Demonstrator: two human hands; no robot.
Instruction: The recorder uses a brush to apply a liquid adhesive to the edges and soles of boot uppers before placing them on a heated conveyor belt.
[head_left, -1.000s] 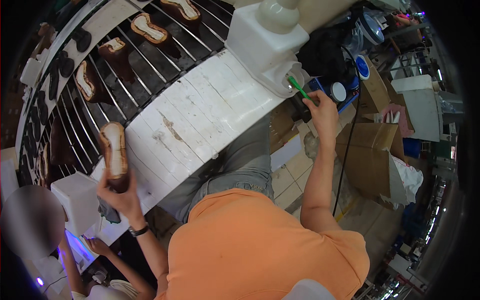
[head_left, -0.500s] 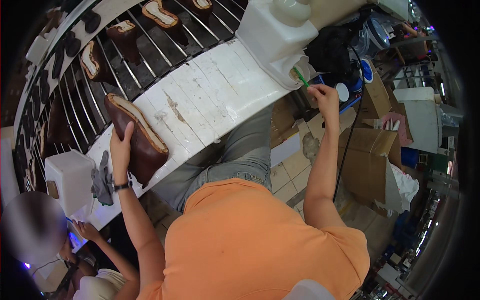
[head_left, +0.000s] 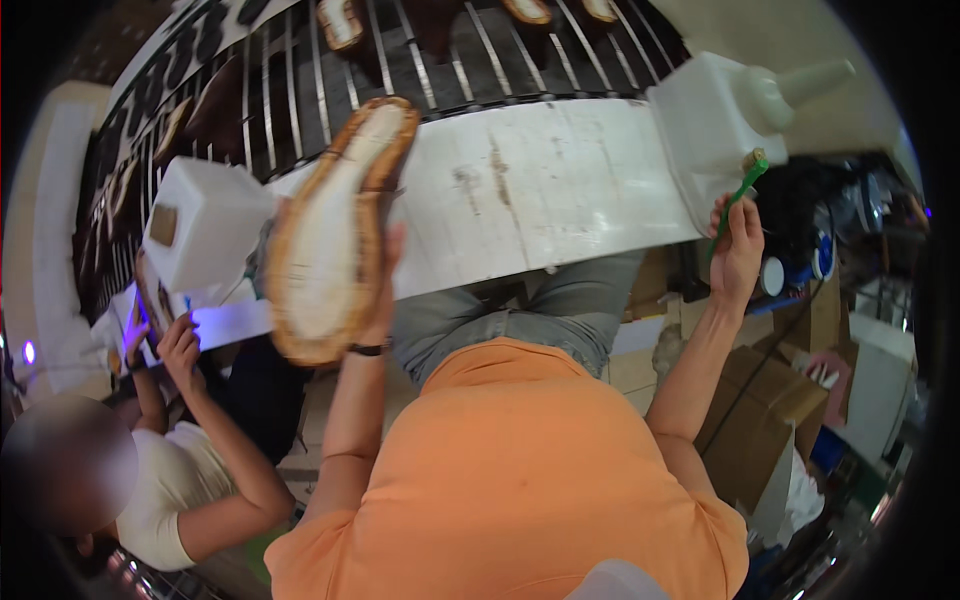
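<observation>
My left hand (head_left: pixel 384 292) grips a brown lasted shoe upper (head_left: pixel 318 245), mostly hidden behind it. Its pale, tan-rimmed sole side is turned up to me. At the right, my right hand (head_left: pixel 737 252) is closed around the handle of a green toothbrush (head_left: pixel 746 182). The brush is held upright, with its yellowish head above my fingers. Beside it stands a white plastic dispenser (head_left: pixel 695 125) with a pale spout. A white ledge (head_left: pixel 545 190) runs between my two hands, below both of them.
Beyond the ledge, a rack of metal rods (head_left: pixel 480 55) carries several brown shoe uppers. A white box-shaped container (head_left: pixel 205 225) stands left of my shoe. A co-worker (head_left: pixel 165 490) works at the far left under bluish light. Cardboard boxes (head_left: pixel 765 420) stand on the right.
My right hand has drawn the toothbrush out of the dispenser's opening and raised it. My left hand has lifted the shoe off the ledge and turned its underside up. The view has swung left.
</observation>
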